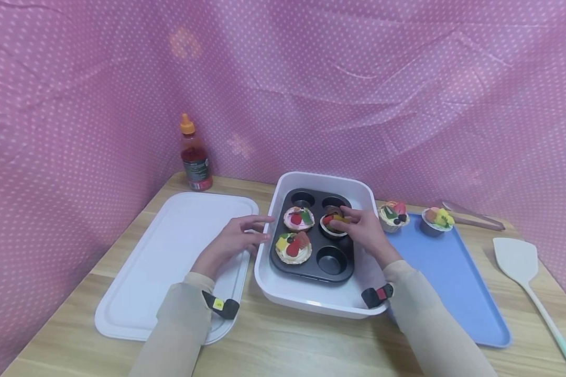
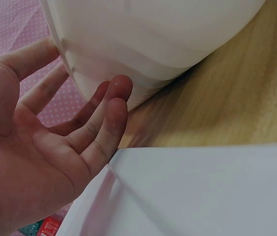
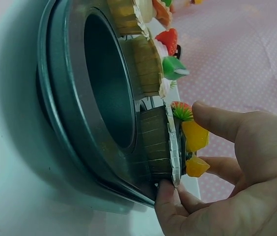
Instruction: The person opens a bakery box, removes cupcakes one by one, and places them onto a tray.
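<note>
My right hand (image 1: pixel 369 233) holds a chocolate cupcake (image 3: pixel 157 145) topped with yellow and red fruit pieces, fingers at its rim and thumb by the topping. The cupcake is over the middle right cup of a dark muffin tin (image 1: pixel 292 271). Two more cupcakes fill the tin's left side: a pink one (image 1: pixel 296 220) in the middle and a cream one (image 1: pixel 291 255) in front. The tin lies inside a white bin (image 1: pixel 311 309). At the bin's left wall is my left hand (image 1: pixel 228 242), its fingers spread and loosely bent, fingertips by the rim, holding nothing.
A white lid-like tray (image 1: pixel 146 283) lies on the left, a sauce bottle (image 1: pixel 196 165) behind it. On the right, two cupcakes, one creamy (image 1: pixel 392 222) and one in a dark wrapper (image 1: pixel 431 229), stand by a blue tray (image 1: pixel 453 293). Beyond are tongs (image 1: pixel 476 223) and a spatula (image 1: pixel 516 259).
</note>
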A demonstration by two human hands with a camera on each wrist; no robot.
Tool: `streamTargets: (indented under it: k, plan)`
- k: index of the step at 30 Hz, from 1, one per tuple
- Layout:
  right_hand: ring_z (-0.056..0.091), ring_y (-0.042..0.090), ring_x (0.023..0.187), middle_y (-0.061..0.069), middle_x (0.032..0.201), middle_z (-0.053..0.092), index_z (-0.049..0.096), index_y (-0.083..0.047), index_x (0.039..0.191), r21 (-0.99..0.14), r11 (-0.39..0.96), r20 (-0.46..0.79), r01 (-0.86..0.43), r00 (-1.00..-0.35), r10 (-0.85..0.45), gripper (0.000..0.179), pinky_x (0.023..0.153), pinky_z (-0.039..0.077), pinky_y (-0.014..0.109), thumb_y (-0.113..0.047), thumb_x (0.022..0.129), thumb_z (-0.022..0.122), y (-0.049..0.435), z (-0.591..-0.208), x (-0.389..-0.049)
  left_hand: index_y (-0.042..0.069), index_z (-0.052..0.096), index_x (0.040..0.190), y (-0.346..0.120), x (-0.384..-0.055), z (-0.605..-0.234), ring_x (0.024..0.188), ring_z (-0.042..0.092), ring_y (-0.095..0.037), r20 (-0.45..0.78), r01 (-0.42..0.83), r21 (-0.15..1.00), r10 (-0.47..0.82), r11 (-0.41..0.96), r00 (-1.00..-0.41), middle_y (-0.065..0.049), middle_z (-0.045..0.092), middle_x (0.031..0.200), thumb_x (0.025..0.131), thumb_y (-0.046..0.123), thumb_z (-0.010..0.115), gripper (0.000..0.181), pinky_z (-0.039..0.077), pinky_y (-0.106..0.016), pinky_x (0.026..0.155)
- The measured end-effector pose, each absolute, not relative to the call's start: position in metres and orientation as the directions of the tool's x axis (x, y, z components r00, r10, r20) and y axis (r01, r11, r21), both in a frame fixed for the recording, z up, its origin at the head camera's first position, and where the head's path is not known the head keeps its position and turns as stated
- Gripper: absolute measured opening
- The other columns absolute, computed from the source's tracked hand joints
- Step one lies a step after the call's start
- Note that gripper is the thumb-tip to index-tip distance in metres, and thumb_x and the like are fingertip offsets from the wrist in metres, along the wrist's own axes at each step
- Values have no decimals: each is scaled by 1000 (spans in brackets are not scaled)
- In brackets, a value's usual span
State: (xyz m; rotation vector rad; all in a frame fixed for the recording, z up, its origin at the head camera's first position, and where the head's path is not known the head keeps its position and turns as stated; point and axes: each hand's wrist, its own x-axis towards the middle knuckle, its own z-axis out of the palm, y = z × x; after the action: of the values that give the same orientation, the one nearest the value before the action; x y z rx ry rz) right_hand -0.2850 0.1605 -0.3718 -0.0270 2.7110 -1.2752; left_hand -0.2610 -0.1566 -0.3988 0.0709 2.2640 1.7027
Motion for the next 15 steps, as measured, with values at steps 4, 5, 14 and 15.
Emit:
streamTargets:
  k: [4,5,14,15]
  plan:
    - [56,32,114,23,146,54,49,-10,149,-770,636,-129,56,-989,-69,67,84,46,35,-39,93,72,160,-372,-285,23,63,137,-157,-260,-398,107,64,-23,-215,-145,945,220,294,-952,-15,63,131,88,17,77,51,59,-31,77]
    - [57,33,118,23,146,54,49,-10,149,-771,635,-127,55,-989,-70,67,89,48,38,-39,93,72,160,-372,-285,22,63,137,-157,-259,-397,106,64,-23,-211,-142,946,222,291,-952,-15,63,130,88,17,77,52,59,-32,77]
    - [56,37,129,24,144,55,48,-7,149,-789,612,-122,56,-990,-67,68,109,45,53,-39,94,71,160,-373,-285,20,63,138,-156,-258,-395,100,66,-20,-195,-129,955,235,268,-952,-17,64,129,88,15,76,52,59,-32,74]
    - [55,37,130,23,144,55,48,-8,149,-789,611,-125,60,-990,-64,68,110,45,53,-38,94,71,160,-373,-285,20,63,138,-156,-258,-395,100,66,-20,-195,-129,955,235,267,-952,-17,64,129,88,15,76,52,59,-32,74]
